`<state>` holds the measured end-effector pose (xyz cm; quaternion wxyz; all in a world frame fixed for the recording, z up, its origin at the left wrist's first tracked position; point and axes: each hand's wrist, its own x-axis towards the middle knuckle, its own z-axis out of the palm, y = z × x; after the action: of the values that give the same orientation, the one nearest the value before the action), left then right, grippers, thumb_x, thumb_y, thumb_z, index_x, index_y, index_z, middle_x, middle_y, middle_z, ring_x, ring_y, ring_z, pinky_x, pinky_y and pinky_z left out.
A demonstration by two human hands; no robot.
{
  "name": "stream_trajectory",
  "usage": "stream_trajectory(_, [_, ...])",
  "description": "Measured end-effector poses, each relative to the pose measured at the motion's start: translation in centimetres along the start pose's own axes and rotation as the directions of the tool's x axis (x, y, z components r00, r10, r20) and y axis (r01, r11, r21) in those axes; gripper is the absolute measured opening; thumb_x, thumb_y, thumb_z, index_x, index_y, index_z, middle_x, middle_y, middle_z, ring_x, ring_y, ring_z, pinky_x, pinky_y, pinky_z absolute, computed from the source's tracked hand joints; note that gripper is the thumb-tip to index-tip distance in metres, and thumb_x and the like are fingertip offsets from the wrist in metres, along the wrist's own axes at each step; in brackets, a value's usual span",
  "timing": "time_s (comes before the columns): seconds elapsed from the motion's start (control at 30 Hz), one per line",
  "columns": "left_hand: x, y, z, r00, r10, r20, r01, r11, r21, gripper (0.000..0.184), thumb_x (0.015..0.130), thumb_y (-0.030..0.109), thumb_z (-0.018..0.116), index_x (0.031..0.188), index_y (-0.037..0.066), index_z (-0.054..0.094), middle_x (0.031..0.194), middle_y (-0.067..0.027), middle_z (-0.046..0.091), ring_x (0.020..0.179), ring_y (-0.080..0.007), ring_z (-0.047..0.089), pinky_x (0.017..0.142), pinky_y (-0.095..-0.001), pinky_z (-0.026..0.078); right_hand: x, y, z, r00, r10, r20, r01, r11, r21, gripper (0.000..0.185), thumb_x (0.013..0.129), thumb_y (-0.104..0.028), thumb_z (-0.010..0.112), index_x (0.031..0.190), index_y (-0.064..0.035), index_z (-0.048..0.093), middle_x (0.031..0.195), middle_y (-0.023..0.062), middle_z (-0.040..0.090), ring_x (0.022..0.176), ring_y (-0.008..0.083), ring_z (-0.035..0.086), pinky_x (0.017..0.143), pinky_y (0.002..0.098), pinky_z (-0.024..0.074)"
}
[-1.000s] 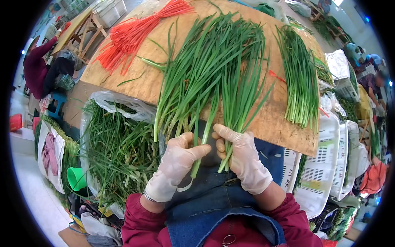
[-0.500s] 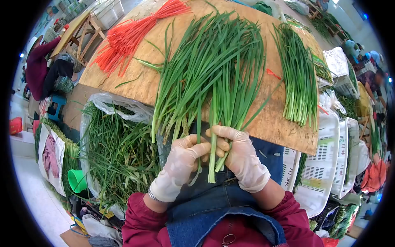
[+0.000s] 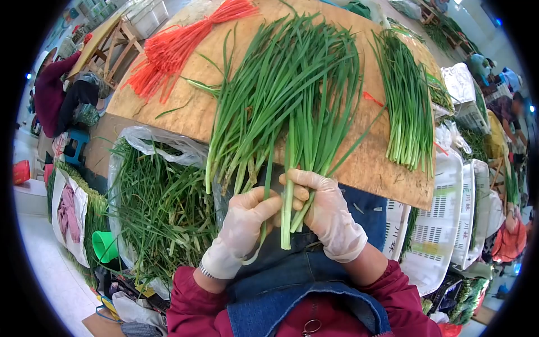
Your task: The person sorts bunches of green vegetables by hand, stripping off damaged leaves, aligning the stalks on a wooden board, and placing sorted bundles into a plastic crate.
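Garlic chives [image 3: 303,95] lie in a loose heap on the wooden board [image 3: 168,115], white stem ends towards me. My right hand [image 3: 334,216], in a thin whitish glove, is closed around a few garlic chive stalks [image 3: 287,219], whose pale ends stick out below the fingers. My left hand [image 3: 241,224], gloved too, pinches a single chive leaf [image 3: 269,185] just left of those stalks. The leaf's lower end curls down past my left thumb. Part of the left fingertips is hidden behind the thumb.
Red ties [image 3: 179,50] lie at the board's far left, a straightened chive bundle [image 3: 409,112] at its right. Below left, a plastic-lined container [image 3: 151,135] holds leafy scraps. White crates [image 3: 432,224] stand at right. A green cup [image 3: 104,246] and other people [image 3: 56,92] are farther off.
My left hand has shifted slightly down and left, drawing the pinched leaf away from the stalks. My right hand keeps its grip almost in place.
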<state>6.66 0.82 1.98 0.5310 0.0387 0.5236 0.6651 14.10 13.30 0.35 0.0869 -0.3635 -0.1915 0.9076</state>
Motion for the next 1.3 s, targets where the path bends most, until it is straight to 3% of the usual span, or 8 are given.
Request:
stream_trajectory(0.57, [0.6, -1.4, -0.4, 0.992, -0.065, 0.107, 0.079, 0.988, -0.133, 0.018, 0.083, 0.017, 0.057, 0.084, 0.000, 0.062, 0.061, -0.0003, 0.055, 0.039, -0.0020, 0.035, 0.035, -0.0173, 0.022, 0.7, -0.2, -1.1, 0.938, 0.078, 0.337, -0.137, 0.979, 0.154, 0.024, 0.084, -0.018, 0.058, 0.086, 0.0055, 0.059, 0.044, -0.0006, 0.039, 0.046, 0.0136, 0.045, 0.051, 0.0258, 0.0411])
stream_trajectory(0.7, [-2.6, -0.2, -1.7, 0.988, 0.155, 0.021, -0.153, 0.927, 0.343, 0.010, 0.078, 0.012, 0.057, 0.078, 0.002, 0.060, 0.060, 0.0010, 0.050, 0.044, -0.0043, 0.037, 0.039, -0.0196, 0.025, 0.8, -0.3, -1.3, 0.967, 0.043, 0.253, -0.073, 0.991, 0.111, 0.021, 0.084, -0.015, 0.059, 0.089, 0.0048, 0.059, 0.054, 0.0025, 0.051, 0.046, 0.0132, 0.045, 0.049, 0.0249, 0.0406])
stream_trajectory(0.77, [-5.7, 0.9, -4.2, 0.791, 0.565, 0.235, -0.518, 0.413, 0.749, 0.006, 0.071, 0.004, 0.059, 0.076, 0.005, 0.061, 0.066, -0.0005, 0.052, 0.054, -0.0097, 0.046, 0.047, -0.0218, 0.034, 0.5, -0.4, -0.7, 0.990, -0.009, 0.142, -0.011, 0.990, 0.138, 0.020, 0.085, -0.014, 0.057, 0.092, 0.0050, 0.058, 0.060, 0.0039, 0.056, 0.044, 0.0135, 0.045, 0.046, 0.0243, 0.0397])
stream_trajectory(0.87, [-11.9, 2.0, -8.1, 0.738, 0.362, -0.569, -0.088, 0.888, 0.451, 0.002, 0.068, 0.004, 0.059, 0.068, 0.004, 0.060, 0.057, 0.0021, 0.049, 0.045, -0.0044, 0.040, 0.039, -0.0204, 0.025, 1.2, -0.1, -1.8, 0.974, 0.008, 0.227, -0.036, 0.992, 0.122, 0.018, 0.081, -0.012, 0.061, 0.090, 0.0034, 0.059, 0.077, 0.0112, 0.062, 0.050, 0.0134, 0.047, 0.050, 0.0261, 0.0414])
stream_trajectory(0.97, [-16.9, 1.8, -15.3, 0.690, 0.408, -0.598, 0.031, 0.809, 0.587, 0.013, 0.077, 0.012, 0.058, 0.067, 0.004, 0.058, 0.048, 0.0002, 0.047, 0.038, -0.0040, 0.039, 0.035, -0.0221, 0.027, 0.9, 0.2, -1.0, 0.988, -0.007, 0.157, -0.015, 0.990, 0.139, 0.016, 0.081, -0.011, 0.060, 0.090, 0.0023, 0.059, 0.080, 0.0118, 0.063, 0.062, 0.0158, 0.055, 0.056, 0.0291, 0.0475])
stream_trajectory(1.07, [-19.0, -1.9, -24.2, 0.539, 0.407, -0.737, 0.498, 0.552, 0.669, 0.021, 0.078, 0.019, 0.061, 0.068, 0.000, 0.058, 0.052, -0.0079, 0.052, 0.045, -0.0153, 0.052, 0.042, -0.0313, 0.039, 0.4, 0.1, -0.2, 0.993, 0.014, 0.115, -0.031, 0.989, 0.145, 0.016, 0.081, -0.011, 0.058, 0.091, 0.0015, 0.059, 0.089, 0.0131, 0.063, 0.079, 0.0211, 0.060, 0.068, 0.0359, 0.0523])
stream_trajectory(1.13, [-15.8, -0.9, -18.5, 0.458, 0.586, -0.669, 0.856, -0.088, 0.509, 0.035, 0.077, 0.032, 0.065, 0.076, -0.003, 0.061, 0.078, -0.0205, 0.061, 0.074, -0.0348, 0.059, 0.068, -0.0416, 0.045, 0.6, 0.2, -0.5, 0.985, 0.005, 0.172, -0.028, 0.990, 0.136, 0.022, 0.082, -0.011, 0.055, 0.100, 0.0015, 0.056, 0.099, 0.0155, 0.061, 0.092, 0.0280, 0.060, 0.078, 0.0440, 0.0514])
stream_trajectory(1.3, [-6.7, 1.4, -7.4, 0.607, 0.795, 0.015, -0.119, 0.072, 0.990, 0.015, 0.076, 0.006, 0.064, 0.090, 0.001, 0.061, 0.079, -0.0145, 0.060, 0.070, -0.0286, 0.059, 0.064, -0.0333, 0.048, 0.2, -0.4, -0.5, 0.970, 0.034, 0.242, -0.072, 0.987, 0.147, 0.032, 0.082, -0.013, 0.053, 0.110, 0.0011, 0.051, 0.106, 0.0191, 0.058, 0.095, 0.0302, 0.060, 0.081, 0.0454, 0.0500])
